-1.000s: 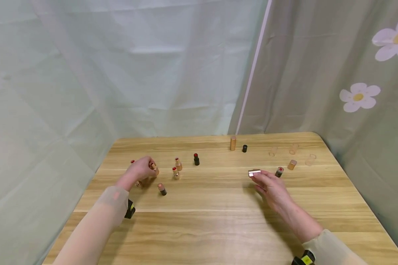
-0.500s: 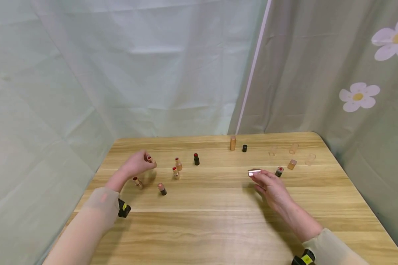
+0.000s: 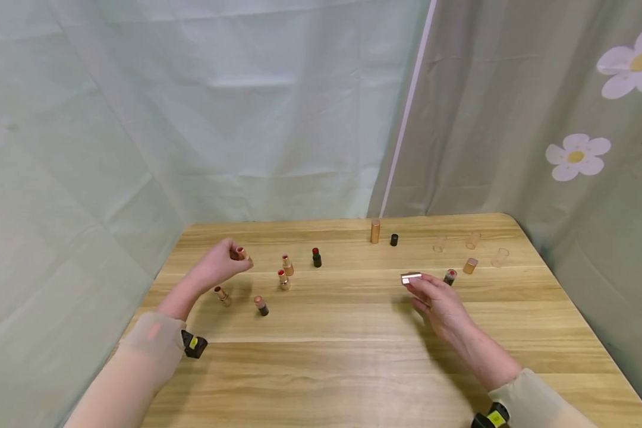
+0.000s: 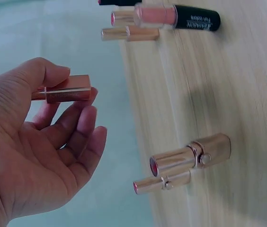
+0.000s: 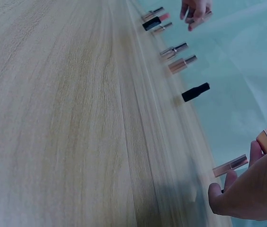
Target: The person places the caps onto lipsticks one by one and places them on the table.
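Observation:
In the head view my left hand (image 3: 216, 264) pinches an uncapped rose-gold lipstick (image 3: 243, 254) between thumb and fingers. The left wrist view shows this lipstick (image 4: 69, 89) with its squarish base toward the fingertips. Below that hand stand another open gold lipstick (image 4: 190, 153) and a slimmer-looking gold one (image 4: 162, 183) behind it. My right hand (image 3: 441, 306) pinches a shiny metallic cap (image 3: 411, 278) over the right half of the table; its orange-gold side (image 5: 266, 141) shows in the right wrist view. A dark-based lipstick (image 3: 450, 277) with a red top stands just behind the right hand.
Mid-left on the wooden table (image 3: 342, 368) are two gold lipsticks (image 3: 283, 280), a pink one with black base (image 3: 261, 305) and a black one (image 3: 317, 258). Farther right stand a tall gold cap (image 3: 375, 232), a black cap (image 3: 394, 239), a short gold cap (image 3: 470, 266) and clear caps (image 3: 500, 257).
My left hand has moved left and back with the lipstick raised in its fingers, uncovering the gold lipstick in front of it. The right hand and its cap have stayed in place.

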{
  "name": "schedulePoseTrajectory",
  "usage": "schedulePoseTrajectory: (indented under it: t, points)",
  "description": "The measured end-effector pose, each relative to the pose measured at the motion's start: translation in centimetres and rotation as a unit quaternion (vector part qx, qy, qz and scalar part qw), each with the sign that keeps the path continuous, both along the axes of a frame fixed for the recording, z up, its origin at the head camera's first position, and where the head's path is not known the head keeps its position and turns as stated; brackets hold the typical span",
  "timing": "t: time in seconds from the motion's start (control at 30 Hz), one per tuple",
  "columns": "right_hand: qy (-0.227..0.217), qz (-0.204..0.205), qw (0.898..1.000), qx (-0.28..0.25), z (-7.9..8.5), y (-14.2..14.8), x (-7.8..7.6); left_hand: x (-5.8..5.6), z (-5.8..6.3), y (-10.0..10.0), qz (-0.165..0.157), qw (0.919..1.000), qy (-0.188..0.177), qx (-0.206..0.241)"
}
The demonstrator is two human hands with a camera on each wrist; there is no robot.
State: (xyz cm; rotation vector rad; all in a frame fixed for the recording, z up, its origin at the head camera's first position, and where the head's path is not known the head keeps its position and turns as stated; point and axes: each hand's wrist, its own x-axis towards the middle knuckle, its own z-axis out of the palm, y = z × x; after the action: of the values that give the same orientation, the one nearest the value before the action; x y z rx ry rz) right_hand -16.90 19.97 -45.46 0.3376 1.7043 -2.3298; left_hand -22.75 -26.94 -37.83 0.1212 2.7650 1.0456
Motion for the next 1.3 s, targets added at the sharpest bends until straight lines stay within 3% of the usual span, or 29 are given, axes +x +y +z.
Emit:
schedulePoseTrajectory:
  t: [0.23,0.5,0.67,0.9,1.1,1.3]
  points:
    - [0.002,0.002,1.000,-0.001,0.0,0.0,0.0,0.8,0.2,1.1,-0.006,0.9984,0.055,-0.005]
    - [0.002,0.001,1.000,-0.001,-0.1,0.1,-0.1,1.2,-0.2,1.9,-0.008,0.9965,0.083,0.005]
    - [0.005,0.004,1.000,-0.001,0.0,0.1,0.0,1.4,-0.5,2.5,-0.031,0.9936,0.109,0.001]
    - [0.006,0.003,1.000,-0.005,0.0,0.1,0.2,1.6,-1.0,3.3,-0.092,0.9839,0.153,-0.006]
    - [0.005,0.001,1.000,-0.007,0.0,0.0,0.2,2.3,-1.1,4.8,-0.076,0.9875,0.138,0.012]
    - [0.012,-0.005,1.000,-0.011,0.3,-0.4,0.0,3.2,-1.1,7.6,-0.098,0.9862,0.123,0.051]
